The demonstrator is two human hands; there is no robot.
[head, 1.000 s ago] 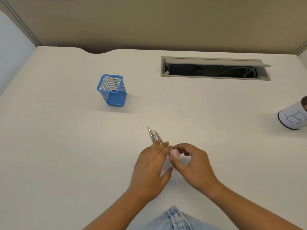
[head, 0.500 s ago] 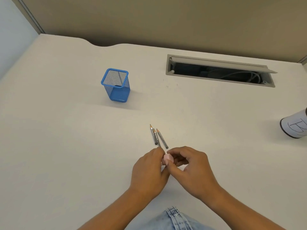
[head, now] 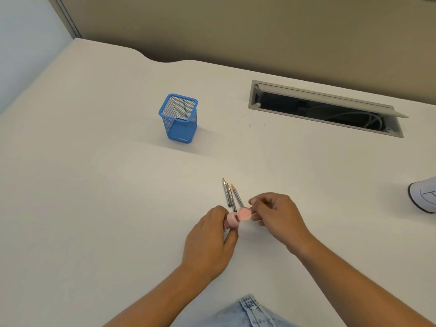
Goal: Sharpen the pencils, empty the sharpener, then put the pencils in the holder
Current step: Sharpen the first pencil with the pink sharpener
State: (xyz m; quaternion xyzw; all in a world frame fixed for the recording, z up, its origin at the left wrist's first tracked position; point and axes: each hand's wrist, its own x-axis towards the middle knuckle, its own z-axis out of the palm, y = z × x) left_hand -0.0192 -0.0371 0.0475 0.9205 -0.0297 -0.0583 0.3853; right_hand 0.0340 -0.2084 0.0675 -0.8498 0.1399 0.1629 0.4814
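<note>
Head view. Nearest, at the bottom edge: a strip of pale denim (head: 253, 312). Both forearms reach in from there over the cream worktop (head: 94, 208).

Left hand (head: 210, 241): fingers curled, gripping the pink sharpener (head: 232, 220) between thumb and fingertips, just above the surface. Right hand (head: 276, 215): fingers curled, pinching a round pink lid (head: 244, 213) at its right edge. The lid's flat face is turned toward the camera. It sits just beside the sharpener, and whether the two touch cannot be told.

Just beyond the hands: three pencils (head: 230, 194) lie flat on the worktop, side by side, sharpened tips pointing far. Their near ends are partly hidden behind the sharpener and lid.

Right edge, middle distance: a white cup (head: 423, 197) with a dark rim, cut off by the frame.

Farther, left of centre: blue mesh holder (head: 179, 119), upright, well apart from the pencils.

Far right: a cable slot (head: 325, 109) set into the worktop, flap raised, pale cables inside. Behind it, a tan partition (head: 236, 31).
</note>
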